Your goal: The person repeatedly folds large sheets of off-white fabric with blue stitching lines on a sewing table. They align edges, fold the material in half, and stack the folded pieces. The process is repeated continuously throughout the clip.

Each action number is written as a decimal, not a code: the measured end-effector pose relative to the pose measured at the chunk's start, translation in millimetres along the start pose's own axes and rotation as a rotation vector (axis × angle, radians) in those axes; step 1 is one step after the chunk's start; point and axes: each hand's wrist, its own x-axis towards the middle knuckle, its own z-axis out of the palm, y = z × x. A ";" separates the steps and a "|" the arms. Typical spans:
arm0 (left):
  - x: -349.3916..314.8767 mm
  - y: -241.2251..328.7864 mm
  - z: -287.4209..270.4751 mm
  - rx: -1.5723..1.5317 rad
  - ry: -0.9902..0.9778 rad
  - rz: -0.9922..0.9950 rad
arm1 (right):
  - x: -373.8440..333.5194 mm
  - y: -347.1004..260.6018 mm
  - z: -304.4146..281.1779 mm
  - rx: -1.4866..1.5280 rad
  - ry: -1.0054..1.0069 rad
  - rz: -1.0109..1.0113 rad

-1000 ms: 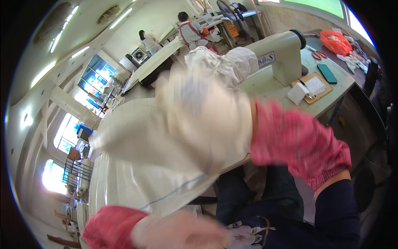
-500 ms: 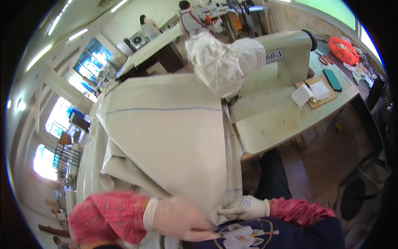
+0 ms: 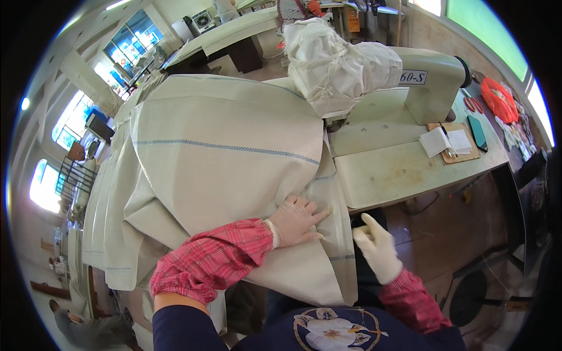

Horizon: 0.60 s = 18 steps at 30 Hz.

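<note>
A large off-white woven sheet (image 3: 216,181) with blue stitched lines spreads in front of me, folded at its left side. My left hand (image 3: 297,221), in a thin see-through glove, lies flat on it near the right edge, fingers spread. Just right of that edge is my right hand (image 3: 379,248), in a white glove, with two fingers apart and nothing visible between them. Whether its fingertips touch the sheet is unclear. Beyond the sheet stands a sewing machine (image 3: 430,96), its head wrapped in a crumpled white cover (image 3: 333,64).
On the machine's table (image 3: 404,175) lie a clipboard (image 3: 468,157) with papers and a pen, a green phone (image 3: 477,133) and red-handled scissors (image 3: 473,105). Behind them sits a red plastic bag (image 3: 499,100). People work near a far table (image 3: 234,35).
Both hands have moved away from my body, leaving the sheet's near edge. My left hand now rests on the sheet, and my right hand has let go and shifted right. The view has tilted down.
</note>
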 end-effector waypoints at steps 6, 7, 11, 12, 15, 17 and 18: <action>12.9 0.3 -10.1 -0.027 -0.065 0.108 | 18.7 37.2 46.1 -0.436 -0.043 -0.268; 13.1 0.2 -8.1 0.002 -0.116 0.080 | 13.1 39.8 47.4 -0.576 -0.057 -0.245; 24.2 7.8 -4.1 -0.002 -0.187 0.179 | -4.1 30.6 48.1 -1.172 -0.220 -0.192; 30.1 6.5 -6.3 0.036 -0.139 0.196 | -6.2 25.8 48.3 -1.285 -0.279 -0.169; 46.5 -11.5 -19.6 0.067 -0.039 0.604 | -5.9 13.3 52.3 -1.317 -0.369 -0.096; 51.9 -49.3 -28.9 -0.061 0.363 0.509 | -0.1 9.4 53.9 -1.309 -0.378 -0.093; 52.4 -74.3 -31.2 0.025 0.218 0.366 | 6.5 8.9 54.0 -1.308 -0.369 -0.091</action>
